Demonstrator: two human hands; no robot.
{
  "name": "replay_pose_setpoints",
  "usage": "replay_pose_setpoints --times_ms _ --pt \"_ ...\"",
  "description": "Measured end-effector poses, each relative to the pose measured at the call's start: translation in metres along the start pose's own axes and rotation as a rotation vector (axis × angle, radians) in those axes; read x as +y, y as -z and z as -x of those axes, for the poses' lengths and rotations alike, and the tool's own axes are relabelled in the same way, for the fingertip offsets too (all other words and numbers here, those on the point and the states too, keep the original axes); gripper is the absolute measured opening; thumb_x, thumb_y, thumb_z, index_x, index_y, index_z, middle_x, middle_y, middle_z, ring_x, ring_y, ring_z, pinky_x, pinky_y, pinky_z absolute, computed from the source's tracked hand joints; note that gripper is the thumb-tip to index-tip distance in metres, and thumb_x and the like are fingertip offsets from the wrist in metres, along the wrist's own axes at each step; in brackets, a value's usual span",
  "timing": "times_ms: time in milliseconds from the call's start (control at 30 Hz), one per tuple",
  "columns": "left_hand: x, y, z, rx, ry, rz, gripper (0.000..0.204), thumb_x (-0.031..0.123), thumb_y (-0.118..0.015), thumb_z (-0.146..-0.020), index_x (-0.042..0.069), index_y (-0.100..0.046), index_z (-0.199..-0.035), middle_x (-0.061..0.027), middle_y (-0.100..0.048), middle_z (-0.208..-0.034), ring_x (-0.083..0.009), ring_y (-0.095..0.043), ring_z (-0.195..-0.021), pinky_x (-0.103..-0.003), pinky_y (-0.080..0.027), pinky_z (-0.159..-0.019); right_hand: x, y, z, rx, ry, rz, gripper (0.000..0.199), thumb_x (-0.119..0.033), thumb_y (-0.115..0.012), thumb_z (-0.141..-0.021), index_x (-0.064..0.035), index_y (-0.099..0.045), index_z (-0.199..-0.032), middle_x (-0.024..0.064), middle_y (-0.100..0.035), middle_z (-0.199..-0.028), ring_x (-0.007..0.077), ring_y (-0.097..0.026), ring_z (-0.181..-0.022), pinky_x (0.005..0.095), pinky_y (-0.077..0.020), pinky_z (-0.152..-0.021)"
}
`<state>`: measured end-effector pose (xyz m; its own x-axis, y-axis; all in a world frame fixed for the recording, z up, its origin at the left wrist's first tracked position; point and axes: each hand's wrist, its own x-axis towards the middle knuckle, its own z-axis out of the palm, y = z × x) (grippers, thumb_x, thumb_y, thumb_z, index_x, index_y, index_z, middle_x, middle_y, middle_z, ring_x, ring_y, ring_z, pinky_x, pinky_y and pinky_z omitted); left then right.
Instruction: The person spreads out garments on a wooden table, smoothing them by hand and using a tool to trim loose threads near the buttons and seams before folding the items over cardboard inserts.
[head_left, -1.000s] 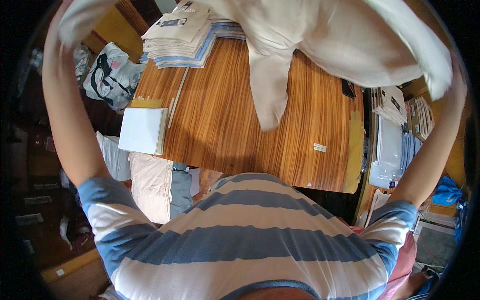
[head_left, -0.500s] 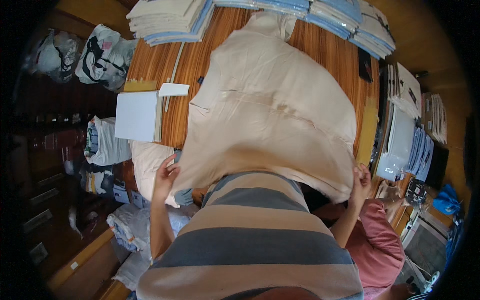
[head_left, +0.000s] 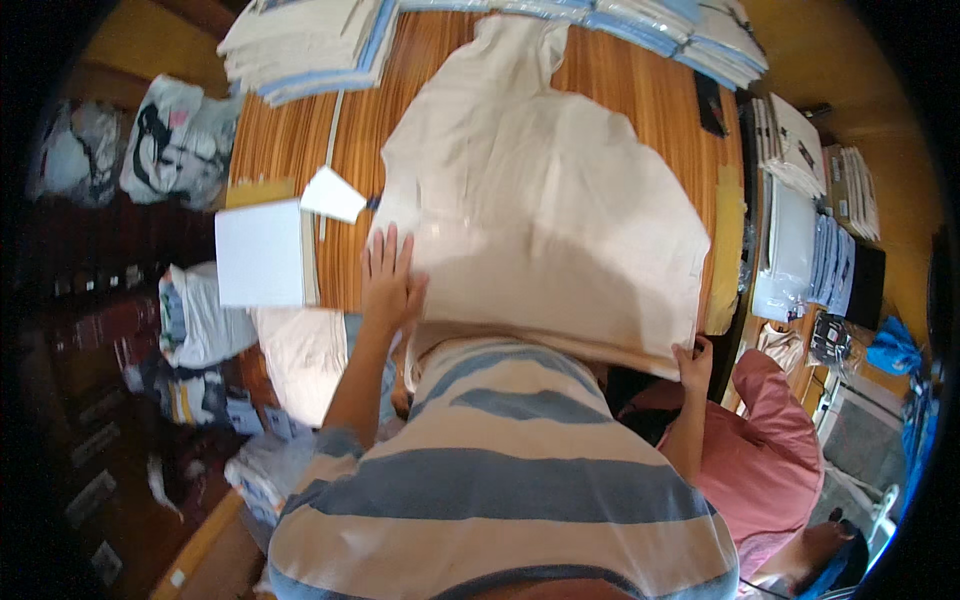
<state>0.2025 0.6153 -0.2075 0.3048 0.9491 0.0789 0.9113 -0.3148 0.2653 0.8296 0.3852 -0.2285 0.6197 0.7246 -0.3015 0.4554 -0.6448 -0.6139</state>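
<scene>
On the table (head_left: 660, 100), left hand (head_left: 392, 275) flat, right hand (head_left: 692, 365) pinching garment (head_left: 540, 200).

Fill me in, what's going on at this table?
A person in a striped shirt has a cream garment spread over a wooden table. The left hand lies flat on its near left edge; the right hand grips its near right corner. Folded stacks line the far edge, and a white board lies to the left.

A cream shirt (head_left: 540, 200) lay spread on the wooden table (head_left: 650, 95). The left hand (head_left: 390, 280) pressed flat on its near edge; the right hand (head_left: 692, 362) pinched its lower corner. White cardboard (head_left: 258, 253) sat beside it.
</scene>
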Motion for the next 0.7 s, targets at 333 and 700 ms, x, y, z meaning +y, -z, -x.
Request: replay_pose_setpoints --times_ms 333,700 --pt "0.103 -0.025 -0.2 0.033 -0.409 0.242 0.054 0.025 -0.067 -0.095 0.003 -0.055 -0.143 -0.015 -0.052 -0.154 -0.0398 -0.043 -0.145 -0.052 -0.032 -0.122 -0.236 -0.068 -0.141 0.147 0.46 0.066 0.048 -0.028 -0.081 -0.086 0.0036 -0.07 -0.12 0.023 -0.073 -0.113 0.0319 -0.072 -0.103 0.0416 -0.0551 -0.091" --pt "0.1 -0.087 -0.309 -0.055 -0.373 0.015 0.069 0.051 -0.056 -0.101 0.019 -0.041 -0.16 -0.002 -0.029 -0.172 -0.0341 -0.023 -0.158 -0.06 -0.016 -0.127 -0.395 -0.116 -0.278 -0.886 0.553 0.756 0.088 -0.057 -0.087 -0.068 -0.0001 -0.068 -0.132 0.025 -0.069 -0.13 0.0401 -0.066 -0.119 0.0463 -0.0513 -0.102"
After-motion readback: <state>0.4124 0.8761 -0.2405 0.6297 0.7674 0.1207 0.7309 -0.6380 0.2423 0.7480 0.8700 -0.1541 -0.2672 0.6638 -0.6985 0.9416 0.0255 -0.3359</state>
